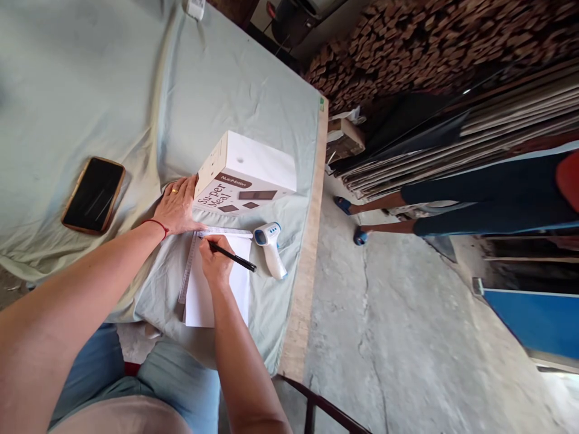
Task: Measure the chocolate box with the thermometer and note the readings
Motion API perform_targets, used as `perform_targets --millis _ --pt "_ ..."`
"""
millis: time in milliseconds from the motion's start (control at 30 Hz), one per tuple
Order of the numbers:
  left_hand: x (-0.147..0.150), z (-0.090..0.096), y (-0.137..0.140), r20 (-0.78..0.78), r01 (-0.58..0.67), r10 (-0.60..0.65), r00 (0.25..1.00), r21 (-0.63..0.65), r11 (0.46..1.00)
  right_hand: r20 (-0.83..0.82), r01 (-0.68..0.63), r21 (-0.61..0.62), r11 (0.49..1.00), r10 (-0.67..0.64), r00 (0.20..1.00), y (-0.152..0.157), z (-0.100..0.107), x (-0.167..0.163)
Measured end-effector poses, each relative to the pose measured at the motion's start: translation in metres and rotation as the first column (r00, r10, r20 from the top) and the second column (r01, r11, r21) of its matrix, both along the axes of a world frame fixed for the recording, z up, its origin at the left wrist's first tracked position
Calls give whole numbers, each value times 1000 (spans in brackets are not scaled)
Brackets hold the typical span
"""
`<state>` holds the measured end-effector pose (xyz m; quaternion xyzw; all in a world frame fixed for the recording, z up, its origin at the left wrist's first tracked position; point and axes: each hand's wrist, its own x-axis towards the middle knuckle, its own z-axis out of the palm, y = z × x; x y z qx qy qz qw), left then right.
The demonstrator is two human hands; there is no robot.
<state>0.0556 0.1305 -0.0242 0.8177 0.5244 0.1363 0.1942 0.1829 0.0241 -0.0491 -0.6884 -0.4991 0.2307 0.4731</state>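
Note:
My right hand (217, 260) grips a black pen (239, 260), its tip at the upper left of a white sheet of paper (201, 301). Marked ruler-like strips run along the sheet's top (233, 231) and left edge (184, 280). My left hand (178, 205), with a ring and a red wrist string, lies with fingers stretched out beside a white box (260, 158) printed "Super Meal". Its thumb rests at the paper's top left corner, by the strips. Right of the paper lies a white and blue infrared thermometer (271, 250).
A phone (93, 194) lies on the cloth-covered table (235, 72) at left. The table's wooden edge (304, 289) runs along the right. Beyond it, a person in blue sandals (360, 235) stands on the concrete floor (384, 337), near stacked wood (429, 48).

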Motion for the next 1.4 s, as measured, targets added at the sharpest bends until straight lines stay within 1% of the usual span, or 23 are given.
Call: perform_targets --millis 200,533,767,933,1200,1400 --pt "0 2 0 -23 -2 2 1000 -11 1000 16 -3 -5 1000 3 1000 0 0 -1" --pt "0 2 -1 -11 0 0 1000 -4 1000 -6 -6 -21 1000 6 1000 -1 2 0" --pt "0 0 0 10 5 -5 1000 10 1000 -8 46 15 999 -45 999 -1 1 0" --pt "0 -1 0 15 -7 7 1000 12 1000 11 18 4 1000 -18 1000 0 1 -1" --pt "0 -4 1 11 -1 1 1000 26 1000 28 15 13 1000 -16 999 -1 1 -1" --pt "0 -2 0 -9 4 -4 1000 15 1000 18 11 0 1000 -11 1000 -1 1 -1"
